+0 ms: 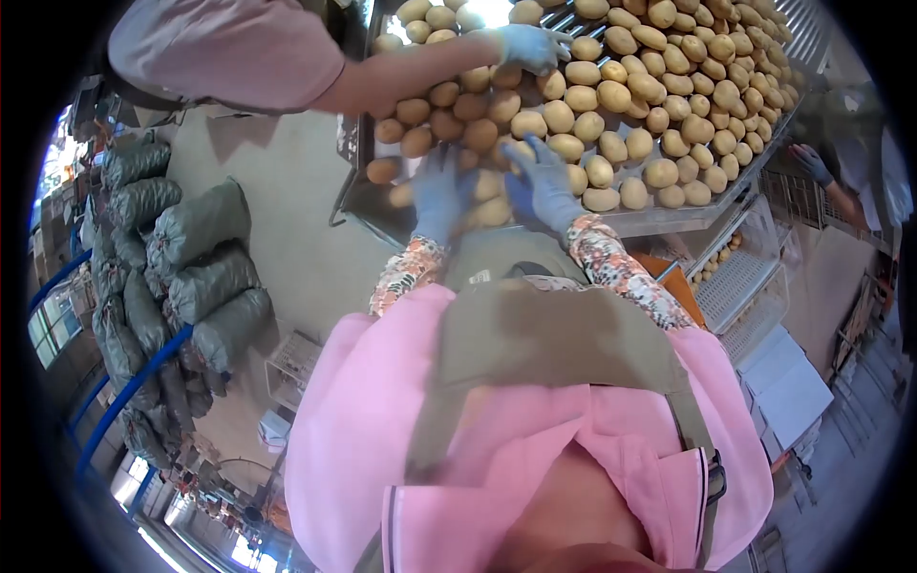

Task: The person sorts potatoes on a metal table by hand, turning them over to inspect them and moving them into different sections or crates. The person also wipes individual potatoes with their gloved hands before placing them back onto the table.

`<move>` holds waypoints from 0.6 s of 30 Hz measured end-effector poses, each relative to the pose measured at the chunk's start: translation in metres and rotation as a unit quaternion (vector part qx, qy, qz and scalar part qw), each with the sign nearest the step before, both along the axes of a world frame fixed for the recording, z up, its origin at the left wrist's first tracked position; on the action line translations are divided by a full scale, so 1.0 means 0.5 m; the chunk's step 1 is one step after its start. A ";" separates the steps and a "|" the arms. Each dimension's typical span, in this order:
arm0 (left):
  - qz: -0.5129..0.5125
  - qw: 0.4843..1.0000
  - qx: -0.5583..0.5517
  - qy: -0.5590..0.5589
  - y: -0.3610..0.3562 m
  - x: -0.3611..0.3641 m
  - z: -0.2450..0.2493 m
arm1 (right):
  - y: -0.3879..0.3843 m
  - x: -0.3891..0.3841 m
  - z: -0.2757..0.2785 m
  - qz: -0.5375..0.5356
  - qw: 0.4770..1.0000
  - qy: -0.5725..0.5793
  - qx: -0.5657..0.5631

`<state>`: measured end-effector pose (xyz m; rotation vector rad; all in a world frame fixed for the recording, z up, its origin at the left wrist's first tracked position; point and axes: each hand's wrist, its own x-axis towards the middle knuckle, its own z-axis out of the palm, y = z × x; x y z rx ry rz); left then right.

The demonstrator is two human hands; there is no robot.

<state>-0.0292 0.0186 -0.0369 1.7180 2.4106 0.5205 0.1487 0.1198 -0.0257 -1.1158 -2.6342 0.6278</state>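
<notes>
Many potatoes (661,173) cover a metal roller table (659,222) in front of me. My left hand (439,199), in a blue-grey glove, is over the potatoes at the table's near left part. Motion smears its fingers, so I cannot make out whether it grips anything. Close by on its right, my right hand (546,189) wears the same kind of glove. Its fingers are apart and reach over potatoes near the front edge; no potato is clearly held in it. Floral sleeve covers (626,272) are on both of my forearms.
From the upper left, a co-worker's gloved hand (531,48) reaches onto the potatoes. Another person's gloved hand (812,164) shows at the far right. Filled green sacks (205,224) are piled at left. Plastic crates (750,277) stand below the table's right side.
</notes>
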 end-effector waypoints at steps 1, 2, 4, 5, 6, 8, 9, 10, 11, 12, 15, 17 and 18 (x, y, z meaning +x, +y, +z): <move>0.019 0.999 0.014 -0.030 -0.007 0.003 0.029 | -0.019 -0.017 0.007 0.040 0.998 -0.032 0.022; 0.037 0.997 0.027 -0.061 -0.014 0.004 0.051 | -0.020 -0.015 0.010 0.043 0.998 -0.031 0.023; 0.069 0.992 -0.007 -0.103 -0.028 -0.005 0.059 | -0.006 0.009 0.011 0.082 0.979 0.115 -0.145; 0.118 0.983 -0.035 -0.136 -0.039 -0.006 0.070 | 0.010 0.029 -0.003 0.055 0.986 0.086 -0.130; 0.166 0.970 -0.064 -0.169 -0.048 -0.006 0.076 | 0.035 0.055 0.003 0.019 0.974 0.117 -0.191; 0.180 0.966 -0.041 -0.183 -0.108 -0.027 0.005 | 0.067 0.106 0.024 -0.002 0.994 0.024 -0.111; 0.205 0.952 -0.019 -0.225 -0.141 -0.037 -0.037 | 0.073 0.142 0.028 -0.003 0.994 0.022 -0.110; 0.229 0.936 0.002 -0.267 -0.162 -0.043 -0.056 | 0.070 0.181 0.034 0.057 0.993 -0.073 -0.068; 0.238 0.910 -0.102 -0.323 -0.152 -0.054 -0.012 | 0.064 0.200 0.038 0.115 0.979 -0.168 -0.024; 0.235 0.910 -0.102 -0.325 -0.165 -0.052 -0.008 | 0.049 0.199 0.037 0.112 0.979 -0.169 -0.022; 0.280 0.876 -0.078 -0.384 -0.201 -0.052 -0.042 | 0.001 0.153 0.036 0.047 0.975 -0.150 -0.157; 0.248 0.904 -0.014 -0.347 -0.195 -0.056 -0.074 | -0.006 0.099 0.004 0.066 0.922 -0.008 -0.382; 0.212 0.926 0.051 -0.307 -0.179 -0.055 -0.067 | -0.033 0.068 -0.022 0.125 0.926 -0.037 -0.354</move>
